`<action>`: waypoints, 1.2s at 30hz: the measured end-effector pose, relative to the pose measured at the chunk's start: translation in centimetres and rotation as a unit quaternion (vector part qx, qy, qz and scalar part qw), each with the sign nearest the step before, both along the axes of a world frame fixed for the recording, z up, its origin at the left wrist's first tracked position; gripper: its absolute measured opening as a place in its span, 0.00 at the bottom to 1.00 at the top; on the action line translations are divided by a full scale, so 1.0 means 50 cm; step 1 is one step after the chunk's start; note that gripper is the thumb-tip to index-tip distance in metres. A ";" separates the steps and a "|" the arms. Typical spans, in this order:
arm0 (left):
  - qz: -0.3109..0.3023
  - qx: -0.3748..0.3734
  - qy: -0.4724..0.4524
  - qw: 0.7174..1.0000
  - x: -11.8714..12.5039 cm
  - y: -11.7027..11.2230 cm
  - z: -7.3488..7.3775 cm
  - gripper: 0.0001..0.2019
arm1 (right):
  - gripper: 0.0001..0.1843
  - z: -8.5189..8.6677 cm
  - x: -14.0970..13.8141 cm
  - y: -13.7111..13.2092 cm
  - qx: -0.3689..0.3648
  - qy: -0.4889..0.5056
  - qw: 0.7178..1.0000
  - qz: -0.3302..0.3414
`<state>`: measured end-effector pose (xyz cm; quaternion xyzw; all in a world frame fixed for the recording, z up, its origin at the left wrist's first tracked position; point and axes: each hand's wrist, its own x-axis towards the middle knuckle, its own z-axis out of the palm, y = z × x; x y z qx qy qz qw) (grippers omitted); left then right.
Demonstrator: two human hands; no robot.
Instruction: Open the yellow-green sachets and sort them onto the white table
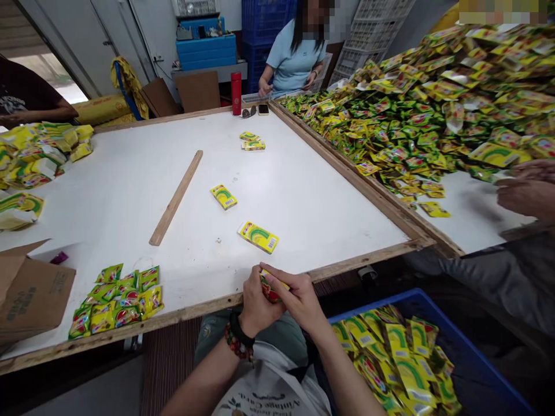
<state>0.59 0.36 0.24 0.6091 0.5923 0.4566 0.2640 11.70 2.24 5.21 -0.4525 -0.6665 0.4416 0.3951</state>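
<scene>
Between both hands, just over the table's front edge, is a small candy packet (269, 290) with red, green and yellow print, partly hidden by the fingers. My left hand (255, 303), with a dark band and a beaded bracelet at the wrist, is closed around it. From the other side my right hand (299, 294) grips the same packet, its fingers meeting those of the left. Just beyond the hands, a flat yellow box (258, 237) with a green arc and a barcode lies on the white table (303, 202). A similar box (224, 197) is farther back.
Green and yellow packets (119, 300) lie front left beside a cardboard box (34, 294). A wooden strip (176, 199) crosses the tabletop. Yellow boxes fill a blue crate (472, 364) at my right. Packets heap (411, 127) behind the wooden rail. Another person's hands (526, 188) are far right.
</scene>
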 end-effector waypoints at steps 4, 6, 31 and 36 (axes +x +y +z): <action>-0.006 -0.008 -0.029 1.000 0.000 0.003 0.003 0.17 | 0.21 0.009 0.007 0.003 0.105 -0.080 0.988 0.076; -0.016 0.000 -0.045 0.999 -0.002 0.004 0.007 0.13 | 0.24 0.005 0.000 0.000 0.160 -0.135 0.975 0.078; -0.020 0.061 0.000 0.998 -0.015 -0.004 0.016 0.12 | 0.32 -0.026 0.198 0.310 0.019 -0.396 0.910 -0.120; -0.138 0.073 0.158 0.975 -0.034 0.022 0.114 0.37 | 0.37 0.068 0.149 0.125 0.163 -0.344 0.919 0.104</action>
